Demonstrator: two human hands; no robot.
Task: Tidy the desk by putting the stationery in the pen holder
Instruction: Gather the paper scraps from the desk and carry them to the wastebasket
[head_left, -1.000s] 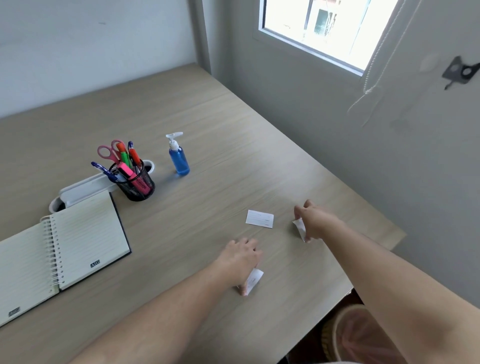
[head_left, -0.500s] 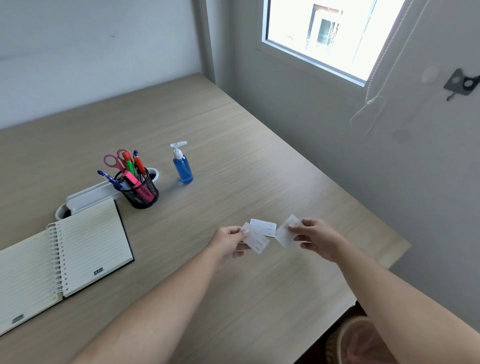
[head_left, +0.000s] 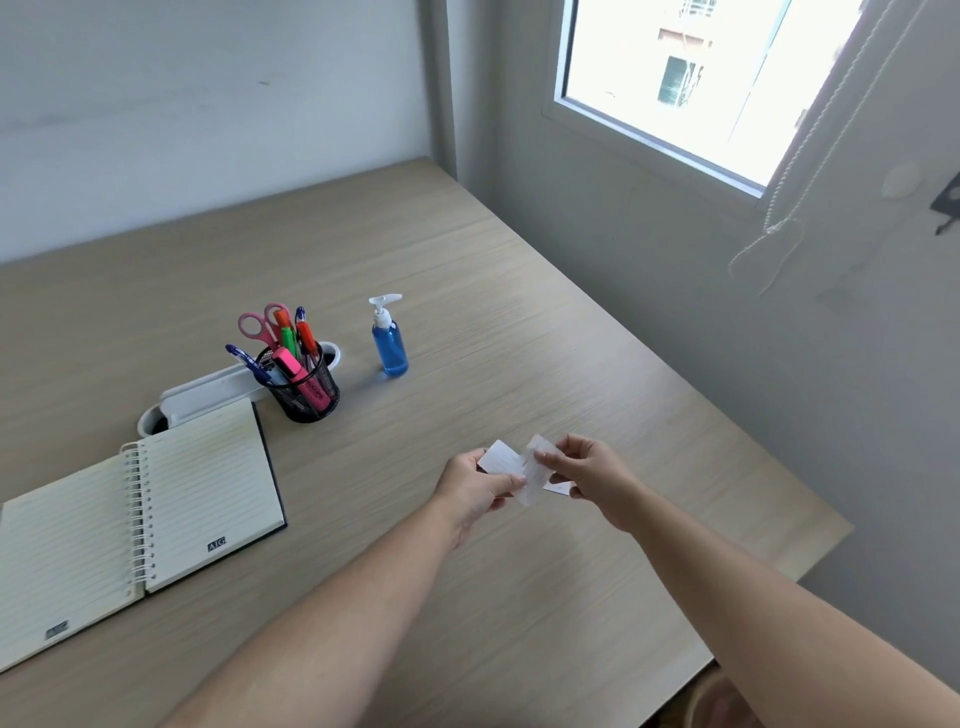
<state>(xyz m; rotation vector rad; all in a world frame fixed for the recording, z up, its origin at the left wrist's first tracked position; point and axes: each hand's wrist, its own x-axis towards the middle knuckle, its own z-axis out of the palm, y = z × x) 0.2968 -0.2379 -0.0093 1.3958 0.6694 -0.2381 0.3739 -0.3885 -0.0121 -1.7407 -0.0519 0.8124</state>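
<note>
Cards gathered above the desk (head_left: 519, 291); holder to the far left.

The holder (head_left: 306, 387) (already filled with pens and scissors) is located left of and beyond both hands, nearer the left hand (head_left: 475, 491). One card (head_left: 500, 460) is pinched in its closed fingers; a second card (head_left: 535, 475) is pinched by the right hand (head_left: 589, 475). The cards overlap.

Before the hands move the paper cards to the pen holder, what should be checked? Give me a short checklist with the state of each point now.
1. Left hand grips a card: ok.
2. Right hand grips a second card: ok.
3. All cards gathered: not ok, a third card shows beneath the right hand; whether it is held, cannot tell.
4. Room inside the pen holder: cannot tell, it already looks crowded.
5. Desk path to the holder free: ok.
6. Blue pump bottle stands aside of that path: ok.
</note>
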